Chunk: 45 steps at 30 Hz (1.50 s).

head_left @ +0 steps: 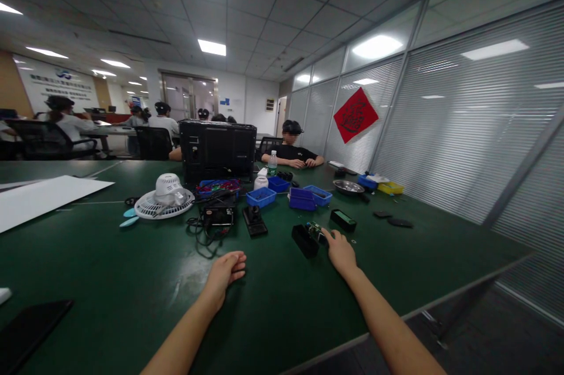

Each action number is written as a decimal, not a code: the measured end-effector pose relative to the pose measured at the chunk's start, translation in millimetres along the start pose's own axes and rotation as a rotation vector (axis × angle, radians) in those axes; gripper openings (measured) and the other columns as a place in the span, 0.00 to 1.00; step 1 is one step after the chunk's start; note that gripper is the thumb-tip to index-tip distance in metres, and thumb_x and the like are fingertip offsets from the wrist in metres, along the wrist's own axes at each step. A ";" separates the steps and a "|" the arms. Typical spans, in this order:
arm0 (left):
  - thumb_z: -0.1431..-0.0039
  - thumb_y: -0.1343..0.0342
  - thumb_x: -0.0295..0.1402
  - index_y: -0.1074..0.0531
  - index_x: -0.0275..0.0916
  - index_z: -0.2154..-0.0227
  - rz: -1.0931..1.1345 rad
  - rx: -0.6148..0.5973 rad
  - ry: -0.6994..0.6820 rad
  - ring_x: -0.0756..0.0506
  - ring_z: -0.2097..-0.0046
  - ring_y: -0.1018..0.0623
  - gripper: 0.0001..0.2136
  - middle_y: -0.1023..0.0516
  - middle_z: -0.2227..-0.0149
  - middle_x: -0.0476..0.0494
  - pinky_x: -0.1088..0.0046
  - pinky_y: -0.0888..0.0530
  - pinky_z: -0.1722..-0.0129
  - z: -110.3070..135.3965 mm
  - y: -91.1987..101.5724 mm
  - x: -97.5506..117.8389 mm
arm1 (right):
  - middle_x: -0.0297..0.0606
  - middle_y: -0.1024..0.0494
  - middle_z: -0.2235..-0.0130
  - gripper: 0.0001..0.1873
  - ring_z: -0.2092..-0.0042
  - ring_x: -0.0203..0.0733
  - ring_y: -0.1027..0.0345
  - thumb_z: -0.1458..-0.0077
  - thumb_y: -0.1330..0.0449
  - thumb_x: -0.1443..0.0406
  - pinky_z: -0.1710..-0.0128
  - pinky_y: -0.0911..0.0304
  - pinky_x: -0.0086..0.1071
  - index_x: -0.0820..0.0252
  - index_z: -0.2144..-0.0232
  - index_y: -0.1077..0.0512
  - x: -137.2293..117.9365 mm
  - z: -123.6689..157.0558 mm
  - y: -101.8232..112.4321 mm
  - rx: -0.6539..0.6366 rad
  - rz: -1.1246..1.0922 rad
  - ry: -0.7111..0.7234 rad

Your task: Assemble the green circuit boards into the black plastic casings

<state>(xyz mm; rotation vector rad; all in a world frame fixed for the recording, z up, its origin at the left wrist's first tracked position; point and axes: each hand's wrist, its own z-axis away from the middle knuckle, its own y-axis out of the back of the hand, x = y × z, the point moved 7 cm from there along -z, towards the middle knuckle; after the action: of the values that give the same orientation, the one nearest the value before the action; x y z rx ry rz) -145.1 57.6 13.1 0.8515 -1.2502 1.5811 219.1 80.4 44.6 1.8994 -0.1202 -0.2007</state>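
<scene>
My right hand (341,250) reaches to a small green circuit board (314,230) with a dark part at its end, its fingers closed on that end. Directly left of the board lies an open black plastic case (305,241), tilted on the table; whether the two touch is hard to tell. Just beyond my hand sits a second black case (343,220) with a green face inside. My left hand (225,275) hovers over or rests on the green tabletop (264,304), holding nothing, its fingers loosely curled and apart.
A black stand-like device (254,221) and a cabled black box (219,214) lie ahead of my left hand. Behind them are blue bins (261,197), a white fan (165,197), a metal bowl (348,187) and a large black casing (218,151). A person (293,151) sits opposite.
</scene>
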 end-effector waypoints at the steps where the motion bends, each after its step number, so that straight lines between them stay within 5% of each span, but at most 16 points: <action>1: 0.47 0.48 0.28 0.28 0.33 0.67 -0.015 0.000 -0.007 0.51 0.70 0.25 0.06 0.23 0.64 0.37 0.75 0.26 0.70 -0.8 0.2 -0.4 | 0.46 0.39 0.46 0.26 0.50 0.50 0.41 0.47 0.54 0.71 0.57 0.43 0.39 0.51 0.46 0.40 -1.5 -0.1 0.6 -0.005 -0.016 0.013; 4: 0.50 0.47 0.27 0.27 0.35 0.69 -0.185 0.028 -0.080 0.49 0.68 0.24 0.06 0.23 0.66 0.39 0.73 0.27 0.68 -2.2 0.7 0.1 | 0.44 0.38 0.46 0.22 0.49 0.46 0.41 0.43 0.58 0.66 0.54 0.44 0.36 0.55 0.47 0.39 3.4 -5.5 5.2 0.018 -0.125 -0.046; 7: 0.55 0.43 0.26 0.25 0.39 0.72 -0.436 0.018 -0.306 0.45 0.59 0.26 0.06 0.24 0.65 0.41 0.69 0.32 0.56 4.6 -11.3 9.6 | 0.49 0.35 0.48 0.28 0.49 0.48 0.40 0.41 0.62 0.56 0.53 0.44 0.37 0.65 0.44 0.44 16.6 -15.4 2.2 -0.027 -0.211 -0.210; 11: 0.58 0.41 0.27 0.24 0.42 0.73 -0.547 -0.157 -0.433 0.42 0.53 0.29 0.06 0.24 0.61 0.41 0.65 0.42 0.45 21.4 -51.4 11.9 | 0.52 0.30 0.54 0.28 0.52 0.54 0.37 0.44 0.57 0.50 0.57 0.43 0.41 0.66 0.53 0.36 19.0 -26.2 -8.0 -0.135 -0.206 -0.262; 17: 0.53 0.46 0.28 0.25 0.42 0.64 -0.787 -0.311 -0.530 0.42 0.50 0.31 0.12 0.27 0.54 0.42 0.65 0.43 0.44 31.8 -121.4 6.1 | 0.40 0.26 0.63 0.17 0.62 0.43 0.30 0.48 0.48 0.55 0.67 0.42 0.30 0.58 0.60 0.39 2.9 -23.3 -8.4 -0.106 -0.272 -0.235; 21: 0.51 0.48 0.30 0.36 0.41 0.47 -0.967 -0.292 -0.508 0.40 0.42 0.40 0.24 0.42 0.40 0.42 0.63 0.45 0.43 23.4 -152.6 -15.4 | 0.41 0.26 0.64 0.18 0.64 0.44 0.30 0.50 0.44 0.59 0.68 0.42 0.30 0.58 0.58 0.41 -9.3 -19.0 -7.6 -0.103 -0.289 -0.207; 25: 0.49 0.50 0.33 0.46 0.44 0.42 -1.098 -0.370 -0.582 0.40 0.38 0.48 0.29 0.55 0.36 0.46 0.62 0.48 0.42 22.4 -175.3 -36.5 | 0.44 0.26 0.58 0.25 0.58 0.45 0.31 0.52 0.43 0.60 0.62 0.39 0.32 0.61 0.52 0.41 -4.3 -21.3 -6.5 -0.090 -0.407 -0.264; 29: 0.48 0.51 0.35 0.50 0.45 0.41 -1.184 -0.405 -0.632 0.39 0.38 0.49 0.30 0.54 0.37 0.46 0.59 0.50 0.41 22.3 -180.6 -46.2 | 0.43 0.27 0.55 0.25 0.60 0.43 0.30 0.48 0.51 0.55 0.63 0.37 0.31 0.60 0.51 0.38 -0.7 -22.5 10.4 0.001 -0.500 -0.301; 35: 0.49 0.52 0.34 0.50 0.44 0.40 -1.201 -0.417 -0.650 0.38 0.39 0.47 0.31 0.51 0.37 0.45 0.59 0.51 0.41 22.1 -180.2 -47.0 | 0.41 0.25 0.57 0.24 0.56 0.45 0.32 0.49 0.48 0.55 0.61 0.39 0.31 0.58 0.51 0.35 -46.6 -10.3 44.1 0.038 -0.271 -0.079; 45: 0.48 0.55 0.37 0.48 0.42 0.42 -1.329 -0.410 -0.704 0.39 0.40 0.44 0.28 0.43 0.40 0.46 0.59 0.49 0.41 24.6 -181.3 -48.7 | 0.43 0.27 0.60 0.22 0.59 0.44 0.33 0.45 0.50 0.57 0.65 0.42 0.31 0.58 0.49 0.38 -81.7 7.0 48.5 0.042 0.096 0.000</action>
<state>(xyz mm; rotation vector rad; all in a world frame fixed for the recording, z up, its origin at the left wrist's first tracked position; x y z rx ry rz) 41.5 33.7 35.5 1.5423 -0.9641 -0.0502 138.4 72.8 94.6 1.9305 -0.2166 -0.1340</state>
